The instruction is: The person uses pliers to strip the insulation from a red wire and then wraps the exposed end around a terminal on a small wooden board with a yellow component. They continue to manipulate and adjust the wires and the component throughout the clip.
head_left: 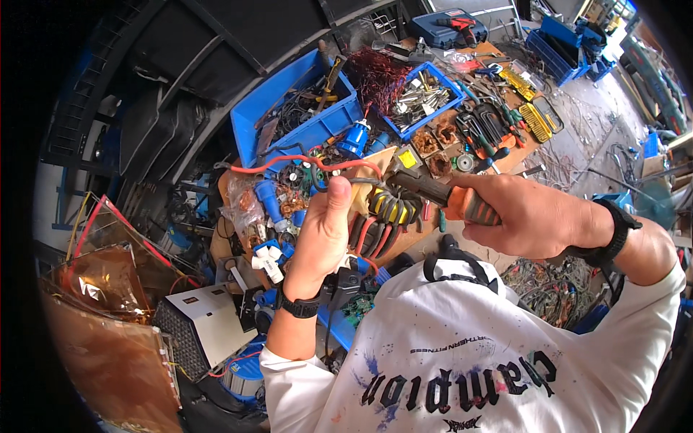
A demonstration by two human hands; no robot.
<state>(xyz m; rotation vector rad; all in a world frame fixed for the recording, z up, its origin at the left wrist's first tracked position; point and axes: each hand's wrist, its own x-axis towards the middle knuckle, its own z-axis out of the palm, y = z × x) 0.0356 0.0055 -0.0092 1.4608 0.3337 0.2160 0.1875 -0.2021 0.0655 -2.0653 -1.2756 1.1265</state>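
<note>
My left hand (326,234), thumb upright, closes on a coil (395,208) wound with thick black, yellow and red wire; the fingers are partly hidden behind it. A long red wire (303,159) and a dark wire lead off the coil to the left. Beside the thumb shows a beige, paper-like piece (367,189). In my right hand (530,220) are pliers (468,205) with orange and grey grips. Their metal jaws reach the top of the coil, at the wire ends; whether they bite on a wire cannot be made out.
A wooden table bears a blue bin (296,115) of cables and tools, a blue tray (419,97) of metal parts, a red wire bundle (375,76), pliers and a yellow bit case (535,123). At left stands a white box-shaped unit (206,325). Tangled wires (552,289) lie on the floor.
</note>
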